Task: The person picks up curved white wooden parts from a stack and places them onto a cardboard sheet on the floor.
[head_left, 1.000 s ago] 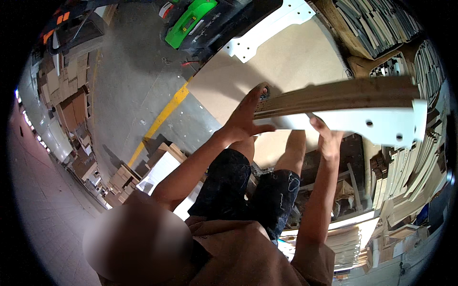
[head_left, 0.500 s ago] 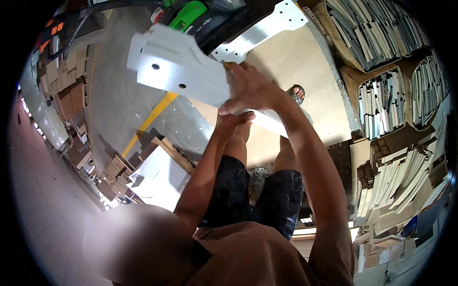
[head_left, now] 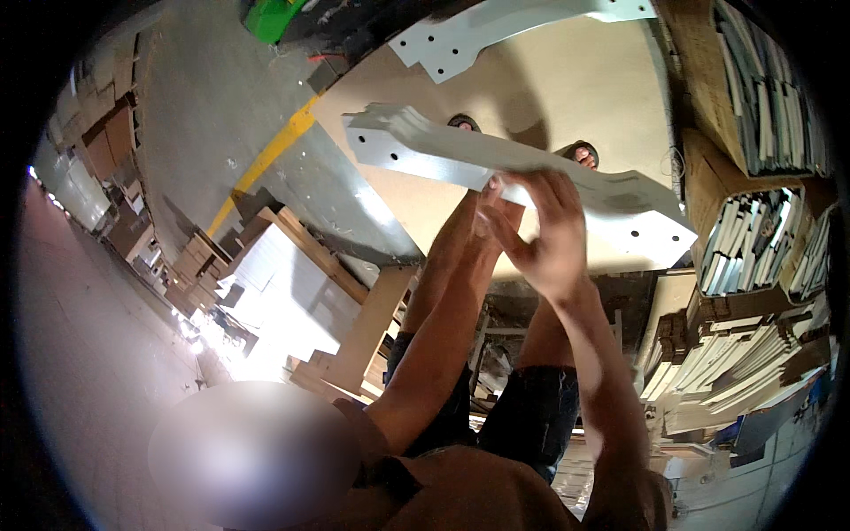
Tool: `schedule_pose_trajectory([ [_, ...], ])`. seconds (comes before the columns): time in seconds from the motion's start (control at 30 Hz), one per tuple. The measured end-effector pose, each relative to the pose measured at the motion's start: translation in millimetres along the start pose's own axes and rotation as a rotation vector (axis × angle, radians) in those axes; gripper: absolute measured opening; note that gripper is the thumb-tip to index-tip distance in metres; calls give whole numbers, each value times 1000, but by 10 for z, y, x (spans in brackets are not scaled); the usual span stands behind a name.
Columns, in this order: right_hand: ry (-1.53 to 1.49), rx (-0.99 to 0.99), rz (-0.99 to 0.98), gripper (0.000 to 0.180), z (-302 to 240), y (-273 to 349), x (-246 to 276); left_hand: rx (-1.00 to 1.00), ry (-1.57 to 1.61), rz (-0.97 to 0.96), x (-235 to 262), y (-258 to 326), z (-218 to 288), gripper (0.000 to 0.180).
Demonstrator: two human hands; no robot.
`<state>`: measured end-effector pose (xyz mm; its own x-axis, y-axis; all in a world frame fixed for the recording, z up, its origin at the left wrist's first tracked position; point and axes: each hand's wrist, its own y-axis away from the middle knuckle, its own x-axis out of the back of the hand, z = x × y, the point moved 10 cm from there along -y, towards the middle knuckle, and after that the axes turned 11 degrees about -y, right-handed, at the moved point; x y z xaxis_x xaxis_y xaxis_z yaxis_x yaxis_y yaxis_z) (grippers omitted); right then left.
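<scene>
A long pale grey-white panel (head_left: pixel 425 148) with cut-out, curved ends and dark holes is held up in front of me, slanting down to the right. Its left end shows doubled edges; I cannot tell if it is more than one piece. My left hand (head_left: pixel 498 211) is closed at the near edge by the middle, partly hidden behind my right hand. My right hand (head_left: pixel 556 232) lies against the panel's middle, fingers apart and thumb stretched toward the left hand. A similar panel (head_left: pixel 505 28) with holes lies beyond it on a dark surface.
A tan board (head_left: pixel 602 88) covers the floor under my sandalled feet. Cartons (head_left: pixel 708 177) packed with upright strips stand at the right, stacked pale strips (head_left: pixel 735 363) nearer. At the left are a white-topped stack (head_left: pixel 292 292), a yellow floor line (head_left: pixel 266 168) and a green object (head_left: pixel 273 18).
The panel has swung from pointing up-left to lying crosswise, closer to me, with its right end showing. My right hand has loosened, its thumb moving away from the panel. The view has shifted.
</scene>
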<state>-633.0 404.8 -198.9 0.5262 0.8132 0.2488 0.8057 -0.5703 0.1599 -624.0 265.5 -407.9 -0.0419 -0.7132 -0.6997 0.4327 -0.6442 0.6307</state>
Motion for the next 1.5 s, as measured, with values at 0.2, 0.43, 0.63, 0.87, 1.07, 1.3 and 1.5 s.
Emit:
schedule_pose_trajectory([
  [0.2, -474, -734, 371, 26, 1808, 968, -272, 6, 93, 139, 769, -541, -493, 63],
  [0.43, -1028, -796, 408, 71, 4128, 492, -382, 21, 125, 280, 1391, -1426, -1150, 62],
  [0.63, -1099, -758, 665, 45, 4985, 59, -142, 14, 138, 270, 1488, -2099, -1513, 71],
  [0.87, -1118, -639, 556, 44, 5543, -353, 336, 109, 19, 279, 1396, -2570, -1834, 73],
  [1.07, -1097, -714, 453, 57, 5585, -837, 293, 157, -90, 318, 1372, -2835, -1738, 56],
  [1.3, -1104, -783, 360, 63, 5662, -1076, 215, 168, -173, 315, 1419, -3021, -1619, 69],
  [1.5, -1112, -722, 350, 71, 5427, -1182, 179, 172, -182, 337, 1462, -3035, -1587, 77],
])
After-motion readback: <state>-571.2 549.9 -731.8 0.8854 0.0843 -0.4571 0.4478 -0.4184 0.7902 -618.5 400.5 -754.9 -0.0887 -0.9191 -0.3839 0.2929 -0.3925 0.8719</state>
